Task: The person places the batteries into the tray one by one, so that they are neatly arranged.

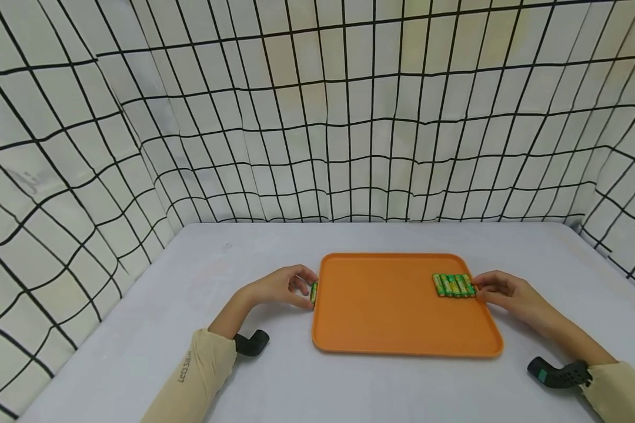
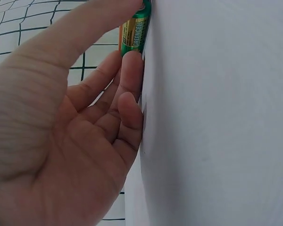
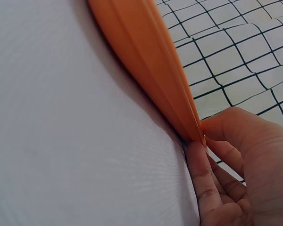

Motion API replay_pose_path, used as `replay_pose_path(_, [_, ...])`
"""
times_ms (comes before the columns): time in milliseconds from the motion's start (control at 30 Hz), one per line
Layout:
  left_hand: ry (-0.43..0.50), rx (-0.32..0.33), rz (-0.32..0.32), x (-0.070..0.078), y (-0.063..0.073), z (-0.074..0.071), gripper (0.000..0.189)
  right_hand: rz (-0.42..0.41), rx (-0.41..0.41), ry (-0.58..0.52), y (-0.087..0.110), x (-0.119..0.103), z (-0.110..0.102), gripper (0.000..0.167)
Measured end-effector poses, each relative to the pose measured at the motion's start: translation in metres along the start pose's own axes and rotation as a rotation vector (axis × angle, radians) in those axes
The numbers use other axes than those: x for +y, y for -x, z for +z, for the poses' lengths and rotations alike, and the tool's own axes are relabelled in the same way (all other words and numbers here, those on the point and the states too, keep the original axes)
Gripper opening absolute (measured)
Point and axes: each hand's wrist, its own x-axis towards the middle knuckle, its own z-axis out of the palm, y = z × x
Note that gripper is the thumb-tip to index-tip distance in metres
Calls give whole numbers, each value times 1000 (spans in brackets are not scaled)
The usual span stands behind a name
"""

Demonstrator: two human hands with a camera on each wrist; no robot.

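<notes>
In the head view, an orange tray (image 1: 397,317) lies between the two hands. At its left edge my left hand (image 1: 288,286) holds a green and gold battery (image 1: 314,292) by its ends, between thumb and fingers. The left wrist view shows that battery (image 2: 135,32) standing close to the white surface, its upper part hidden by the thumb. My right hand (image 1: 513,294) is at the tray's right edge. In the right wrist view, its thumb and fingers pinch the tray's rim (image 3: 162,80). Several green batteries (image 1: 454,285) lie side by side on the tray, right by that hand.
A white table (image 1: 275,388) carries the tray. Black netting (image 1: 349,135) hangs over pale walls behind the table and at both sides. Black wrist devices (image 1: 558,373) sit at the cuffs of the beige sleeves.
</notes>
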Motion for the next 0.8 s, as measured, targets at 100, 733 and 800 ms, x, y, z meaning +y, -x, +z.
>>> replay_pose_path(100, [-48, 18, -15, 0, 0, 1, 54, -6, 1, 12, -1, 0, 1, 39])
replay_pose_path(733, [-138, 51, 29, 5, 3, 5, 49, -36, 4, -8, 2, -1, 3, 37])
replay_pose_path(800, [-145, 56, 40, 3, 3, 4, 49, -35, 6, -8, 1, -1, 2, 37])
